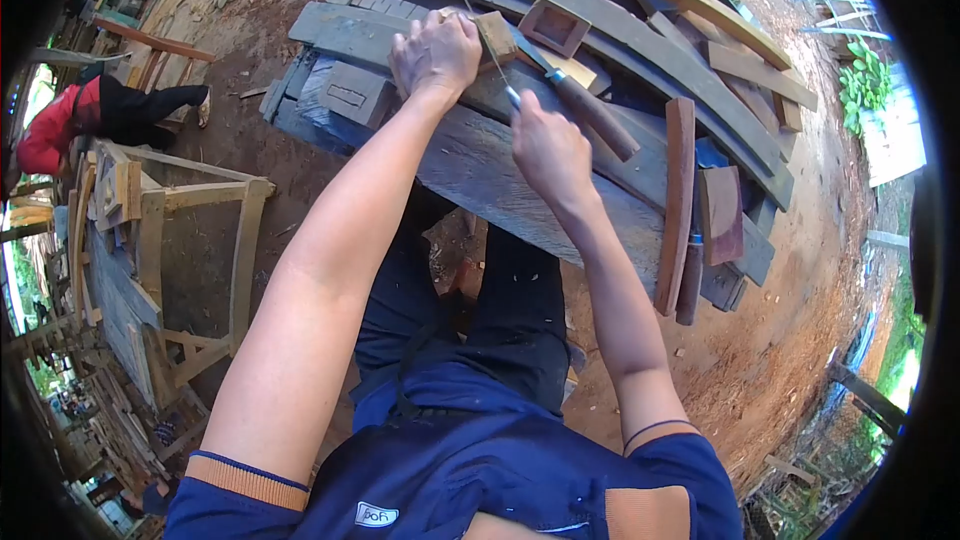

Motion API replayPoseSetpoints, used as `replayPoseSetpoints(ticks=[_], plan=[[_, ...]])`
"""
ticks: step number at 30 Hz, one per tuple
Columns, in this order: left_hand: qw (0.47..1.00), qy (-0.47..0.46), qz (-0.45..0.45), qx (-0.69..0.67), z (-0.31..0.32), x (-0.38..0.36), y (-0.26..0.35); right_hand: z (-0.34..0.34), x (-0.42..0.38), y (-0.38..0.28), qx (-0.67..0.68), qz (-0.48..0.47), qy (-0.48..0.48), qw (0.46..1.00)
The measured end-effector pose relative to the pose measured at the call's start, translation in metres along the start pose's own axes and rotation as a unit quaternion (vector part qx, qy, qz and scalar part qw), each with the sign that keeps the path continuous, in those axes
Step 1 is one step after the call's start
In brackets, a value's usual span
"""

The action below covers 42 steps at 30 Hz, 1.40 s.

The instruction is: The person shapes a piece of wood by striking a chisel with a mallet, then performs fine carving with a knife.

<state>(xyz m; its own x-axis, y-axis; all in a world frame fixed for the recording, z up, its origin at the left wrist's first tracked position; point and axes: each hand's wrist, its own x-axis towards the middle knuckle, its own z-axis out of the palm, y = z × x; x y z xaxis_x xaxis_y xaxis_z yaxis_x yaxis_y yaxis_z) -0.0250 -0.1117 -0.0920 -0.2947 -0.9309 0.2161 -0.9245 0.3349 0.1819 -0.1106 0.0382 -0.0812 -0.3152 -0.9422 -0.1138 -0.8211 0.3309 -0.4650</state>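
Observation:
My right hand (552, 145) is closed around the grip of a long thin-bladed hand tool (504, 74). Its narrow metal blade slants up and left across the side of a small wooden block (495, 38). My left hand (437, 52) presses on the bench by that block, fingers curled, its fingertips and part of the block's left side hidden. Just right of the block lies a chisel (597, 116) with a brown wooden handle. A block with a square recess (555, 28) sits behind it, and a slotted block (352, 96) is left of my left wrist.
Long curved planks (590, 2) lie across the far side of the worn wooden bench (500, 165). At its right end are a reddish wood strip (677, 190) and another handled tool (690, 280). A wooden frame (205, 195) stands left; beyond it a person in red (75, 120) bends over.

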Motion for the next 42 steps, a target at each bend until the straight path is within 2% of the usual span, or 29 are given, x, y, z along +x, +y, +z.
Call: replayPoseSetpoints(ticks=[2, 5, 9, 15, 20, 23, 25, 27, 30, 33, 38, 42], plan=[[1.0, -0.003, -0.011, 0.002, -0.001, 0.0, 0.0, 0.007, 0.019, -0.004, 0.044, -0.021, 0.03, 0.998], [1.0, -0.006, -0.007, 0.007, -0.002, 0.002, 0.003, 0.005, 0.013, 0.0, 0.037, -0.024, 0.035, 0.998], [1.0, -0.007, 0.007, 0.023, 0.008, 0.004, -0.006, -0.012, -0.028, 0.003, 0.014, -0.008, 0.002, 1.0], [1.0, 0.0, 0.0, 0.017, 0.008, 0.003, -0.005, -0.003, -0.009, -0.003, 0.028, -0.008, -0.012, 1.0], [0.999, -0.02, 0.006, 0.03, 0.008, 0.005, -0.004, 0.003, 0.018, -0.007, 0.03, -0.025, 0.052, 0.998], [0.999, -0.015, 0.02, 0.028, 0.005, 0.003, -0.005, 0.001, 0.012, -0.004, 0.032, -0.035, 0.044, 0.998], [1.0, 0.003, -0.004, 0.013, 0.003, 0.001, -0.001, -0.005, -0.003, -0.002, 0.021, 0.001, 0.004, 1.0], [1.0, -0.012, -0.005, 0.016, 0.003, 0.001, -0.003, -0.003, -0.007, -0.001, 0.01, -0.003, -0.002, 1.0], [0.999, -0.011, 0.022, 0.022, 0.01, 0.001, -0.007, 0.002, 0.007, -0.007, 0.026, -0.004, 0.005, 1.0], [0.999, -0.013, 0.023, 0.023, 0.006, 0.002, -0.006, 0.008, 0.034, -0.015, 0.045, -0.024, 0.059, 0.997], [0.999, 0.031, 0.016, -0.003, 0.013, 0.002, -0.006, -0.002, -0.009, -0.011, 0.006, -0.018, 0.034, 0.999], [0.999, 0.029, 0.03, 0.009, 0.014, 0.002, -0.009, -0.005, -0.03, -0.008, -0.015, -0.001, 0.012, 1.0]])
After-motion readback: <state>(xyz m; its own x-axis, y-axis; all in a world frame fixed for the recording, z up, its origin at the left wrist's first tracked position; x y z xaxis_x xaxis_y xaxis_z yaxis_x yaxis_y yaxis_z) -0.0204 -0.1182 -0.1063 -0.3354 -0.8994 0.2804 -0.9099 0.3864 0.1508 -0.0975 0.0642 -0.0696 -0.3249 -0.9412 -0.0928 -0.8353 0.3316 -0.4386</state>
